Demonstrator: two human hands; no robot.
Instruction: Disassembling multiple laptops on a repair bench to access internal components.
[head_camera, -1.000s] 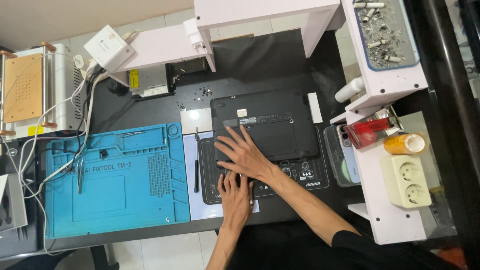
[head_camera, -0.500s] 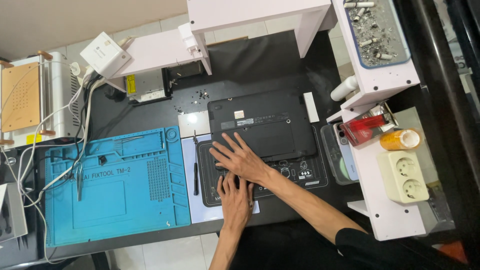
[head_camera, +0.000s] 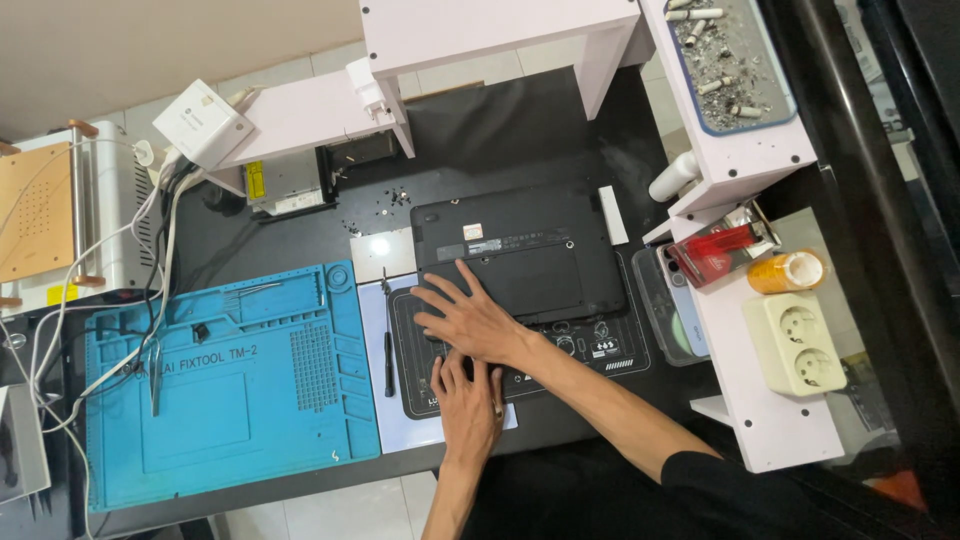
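While right hand (head_camera: 478, 322) lies flat, fingers spread, gripping nothing, on upturned black laptop (head_camera: 520, 258), left hand (head_camera: 468, 400) presses black work mat (head_camera: 590, 352) just below, apparently empty; screwdriver (head_camera: 387, 340) lies left.

I look down on a black desk (head_camera: 520, 120) over pale floor tiles (head_camera: 330, 515) — a beige wall (head_camera: 150, 50) runs along the top. White shelves (head_camera: 480, 30) stand at the back and right, and a light glares off a small plate (head_camera: 380, 250) — the room's evenly lit.
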